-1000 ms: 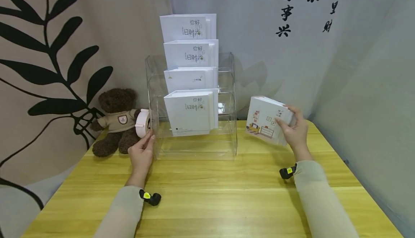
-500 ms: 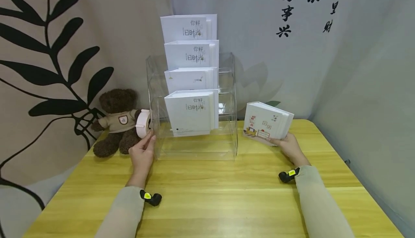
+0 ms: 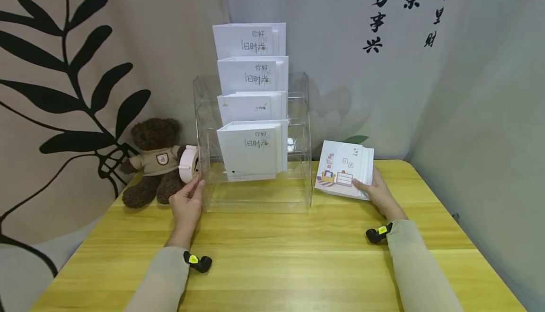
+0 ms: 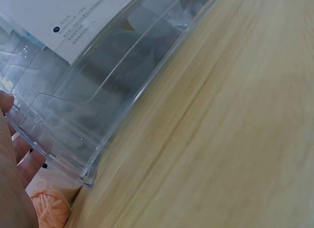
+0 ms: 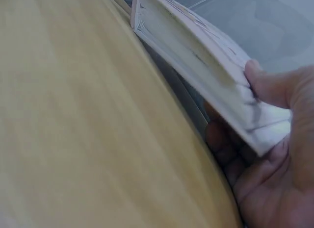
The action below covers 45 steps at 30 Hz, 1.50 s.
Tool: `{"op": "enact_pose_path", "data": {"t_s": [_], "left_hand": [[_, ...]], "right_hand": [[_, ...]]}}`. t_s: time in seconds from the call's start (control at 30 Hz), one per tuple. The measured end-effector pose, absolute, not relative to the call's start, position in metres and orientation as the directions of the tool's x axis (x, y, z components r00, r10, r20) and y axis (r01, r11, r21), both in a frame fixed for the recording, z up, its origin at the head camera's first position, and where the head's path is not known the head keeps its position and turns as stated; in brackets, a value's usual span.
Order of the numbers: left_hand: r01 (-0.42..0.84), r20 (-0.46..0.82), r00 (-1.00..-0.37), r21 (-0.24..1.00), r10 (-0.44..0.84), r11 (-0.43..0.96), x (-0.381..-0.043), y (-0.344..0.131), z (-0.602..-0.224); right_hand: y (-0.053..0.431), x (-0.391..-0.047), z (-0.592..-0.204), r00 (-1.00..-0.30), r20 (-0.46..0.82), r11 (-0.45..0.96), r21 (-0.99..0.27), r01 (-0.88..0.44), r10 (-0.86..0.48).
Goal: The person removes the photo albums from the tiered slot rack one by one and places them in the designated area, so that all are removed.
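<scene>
My right hand (image 3: 376,191) grips a white photo album (image 3: 340,168) with a printed room scene on its cover. In the right wrist view the thumb presses on top of the album (image 5: 196,54) while the other fingers curl beneath it. It leans back, low over the table to the right of the clear acrylic rack (image 3: 255,204). At the rack's left side, my left hand (image 3: 186,205) pinches the side panel; in the left wrist view, thumb and fingers lie on either side of the rack's wall (image 4: 73,139). Several white albums (image 3: 249,156) stand stepped in its tiers.
A brown teddy bear (image 3: 155,160) in a beige shirt sits left of the rack, with a round pink object (image 3: 188,164) beside its arm. A peach yarn ball (image 4: 50,208) lies near the rack's corner. A green leaf (image 3: 356,139) shows behind the held album. Curtains hang behind the table.
My right hand has slid from the album's upper right side to its lower right edge. The album has turned more squarely to the front and come slightly lower and left. My left hand stays at the rack.
</scene>
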<state>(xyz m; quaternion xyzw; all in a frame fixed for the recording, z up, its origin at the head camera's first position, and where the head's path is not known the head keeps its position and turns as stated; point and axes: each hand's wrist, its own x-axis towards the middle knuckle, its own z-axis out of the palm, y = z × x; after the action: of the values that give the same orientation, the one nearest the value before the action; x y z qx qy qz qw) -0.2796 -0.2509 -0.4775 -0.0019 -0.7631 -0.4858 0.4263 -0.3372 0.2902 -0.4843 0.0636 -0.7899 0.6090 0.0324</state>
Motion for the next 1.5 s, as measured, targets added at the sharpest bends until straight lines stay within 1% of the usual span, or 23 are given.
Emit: {"op": "enact_pose_path", "data": {"t_s": [0.2, 0.37, 0.43, 0.5, 0.6, 0.7, 0.93, 1.27, 1.4, 1.43, 1.5], "left_hand": [[0.408, 0.646, -0.646, 0.743, -0.406, 0.531, -0.279, -0.25, -0.476], [0.391, 0.636, -0.655, 0.748, -0.408, 0.537, -0.278, -0.249, -0.477], [0.389, 0.634, -0.655, 0.749, -0.41, 0.537, -0.277, -0.249, -0.478], [0.389, 0.633, -0.656, 0.751, -0.412, 0.534, -0.277, -0.249, -0.478], [0.377, 0.626, -0.659, 0.755, -0.416, 0.537, -0.277, -0.25, -0.479], [0.362, 0.62, -0.664, 0.755, -0.417, 0.547, -0.277, -0.25, -0.48], [0.363, 0.625, -0.668, 0.748, -0.405, 0.556, -0.277, -0.252, -0.481], [0.364, 0.623, -0.663, 0.753, -0.415, 0.549, -0.277, -0.251, -0.478], [0.364, 0.617, -0.663, 0.761, -0.425, 0.537, -0.276, -0.251, -0.478], [0.366, 0.619, -0.662, 0.76, -0.423, 0.538, -0.275, -0.251, -0.478], [0.368, 0.622, -0.662, 0.756, -0.418, 0.542, -0.275, -0.251, -0.478]], "right_hand": [[0.291, -0.336, -0.484, -0.99, 0.12, 0.243, -0.96, -0.136, -0.077], [0.294, -0.336, -0.484, -0.993, 0.064, 0.29, -0.953, -0.09, -0.101], [0.294, -0.336, -0.484, -0.994, 0.031, 0.348, -0.935, -0.066, -0.106], [0.292, -0.337, -0.485, -0.995, 0.024, 0.435, -0.898, -0.066, -0.101], [0.287, -0.338, -0.488, -0.994, 0.053, 0.574, -0.812, -0.101, -0.1], [0.283, -0.338, -0.491, -0.99, 0.104, 0.618, -0.773, -0.144, -0.1], [0.285, -0.335, -0.494, -0.984, 0.132, 0.556, -0.812, -0.175, -0.117], [0.286, -0.335, -0.496, -0.98, 0.188, 0.571, -0.799, -0.189, -0.061], [0.283, -0.334, -0.489, -0.967, 0.256, 0.54, -0.813, -0.217, -0.003], [0.28, -0.333, -0.484, -0.958, 0.285, 0.506, -0.829, -0.24, 0.013], [0.272, -0.332, -0.471, -0.926, 0.376, 0.433, -0.84, -0.326, 0.031]]}}
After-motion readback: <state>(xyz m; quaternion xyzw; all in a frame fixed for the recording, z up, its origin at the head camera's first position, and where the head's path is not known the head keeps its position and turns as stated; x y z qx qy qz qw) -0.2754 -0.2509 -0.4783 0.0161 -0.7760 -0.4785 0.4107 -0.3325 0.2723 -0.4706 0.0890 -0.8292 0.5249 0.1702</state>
